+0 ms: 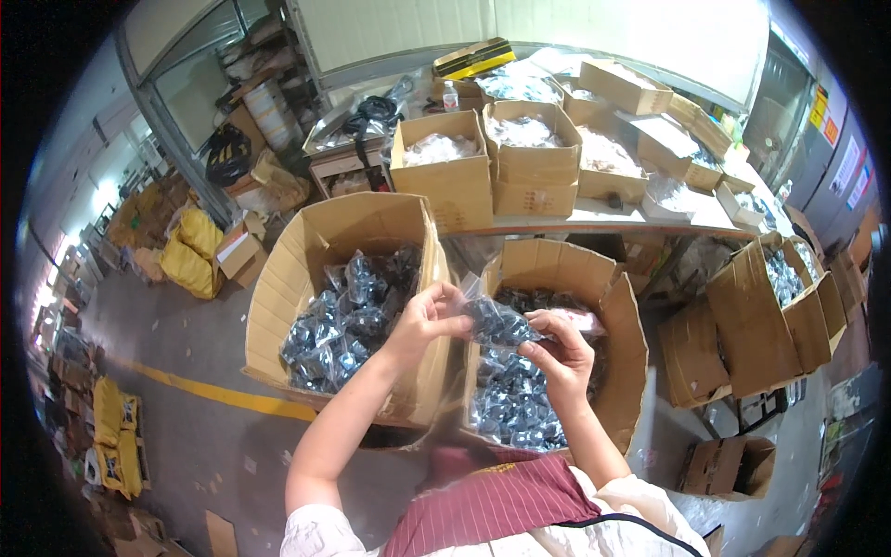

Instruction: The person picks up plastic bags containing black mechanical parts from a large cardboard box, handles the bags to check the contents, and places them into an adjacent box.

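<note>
Between my two hands is a clear plastic bag (499, 325) with dark parts inside, held above the gap and near rim of two open cardboard boxes. My left hand (432, 320) pinches the bag's left end between thumb and fingers. At its right end, my right hand (559, 349) grips with thumb and fingertips. The left box (278, 251) holds many similar bags (348, 316) of dark, shiny parts. Below my right hand, the right box (622, 362) is filled with bagged dark parts (515, 399) and a pinkish-white bag (580, 320). What exactly the parts are, I cannot make out.
Behind the boxes, a table (538, 223) carries several cartons (441, 176) of clear bags and a small bottle (450, 96). More cardboard boxes (766, 316) stand at the right, one (730, 467) on the floor. Yellow sacks (193, 251) lie at the left, beyond a yellow floor line (218, 395).
</note>
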Tool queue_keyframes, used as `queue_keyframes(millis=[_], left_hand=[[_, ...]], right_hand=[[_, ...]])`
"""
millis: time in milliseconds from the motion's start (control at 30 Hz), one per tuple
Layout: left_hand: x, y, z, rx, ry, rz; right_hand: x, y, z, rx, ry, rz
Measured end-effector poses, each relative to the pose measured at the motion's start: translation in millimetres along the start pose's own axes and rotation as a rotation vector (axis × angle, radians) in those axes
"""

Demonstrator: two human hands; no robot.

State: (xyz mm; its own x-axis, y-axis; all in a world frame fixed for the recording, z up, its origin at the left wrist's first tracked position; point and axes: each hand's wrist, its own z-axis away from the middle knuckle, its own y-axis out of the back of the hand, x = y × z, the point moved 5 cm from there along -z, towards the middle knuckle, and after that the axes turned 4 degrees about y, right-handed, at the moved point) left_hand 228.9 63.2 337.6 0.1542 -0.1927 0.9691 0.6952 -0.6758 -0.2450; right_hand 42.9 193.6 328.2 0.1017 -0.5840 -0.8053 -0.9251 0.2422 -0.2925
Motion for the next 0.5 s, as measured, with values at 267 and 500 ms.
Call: queue_keyframes(millis=[267,500], left_hand=[[13,-4,10,-0.019,0.161,-0.005],[-3,39,-19,-0.075,-0.033,1.240]], right_hand=[[53,13,-10,-0.008,-0.380,-0.255],[303,292,54,0.106,-0.736,1.110]])
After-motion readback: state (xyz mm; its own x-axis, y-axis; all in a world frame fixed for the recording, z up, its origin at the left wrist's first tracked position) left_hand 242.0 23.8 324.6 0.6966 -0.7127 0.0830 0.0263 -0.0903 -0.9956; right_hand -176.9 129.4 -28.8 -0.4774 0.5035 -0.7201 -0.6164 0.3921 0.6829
